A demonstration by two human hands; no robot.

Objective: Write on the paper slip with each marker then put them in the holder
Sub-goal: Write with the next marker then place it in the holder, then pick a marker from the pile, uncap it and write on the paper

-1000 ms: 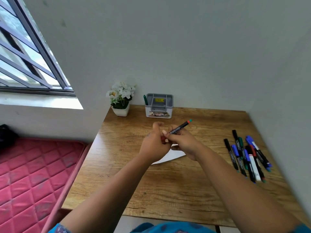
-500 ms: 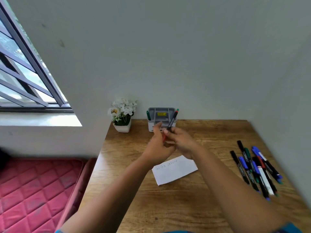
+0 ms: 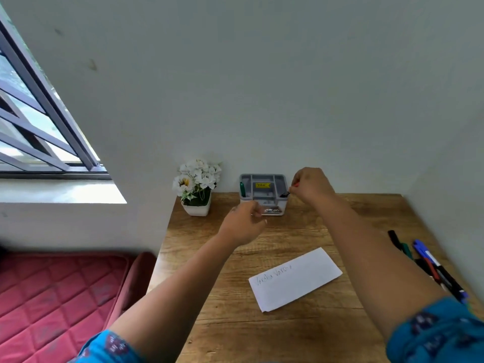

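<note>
One holder (image 3: 263,189) | one green marker (image 3: 242,189) inside | right hand (image 3: 311,186) grips red marker (image 3: 286,193) | left hand (image 3: 242,224) curled, empty

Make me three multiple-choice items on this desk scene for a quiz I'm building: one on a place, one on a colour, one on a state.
1. Where does the holder stand?
A. At the desk's back edge, right of the flower pot
B. On the paper slip
C. On the windowsill

2. What colour is the marker already in the holder?
A. Yellow
B. Green
C. White

3. What state is the paper slip in?
A. Blank
B. Crumpled
C. Flat, with writing

Answers: 1 A, it stands against the wall beside the pot; 2 B, green cap at its left side; 3 C, handwriting shows along its upper edge.
</note>
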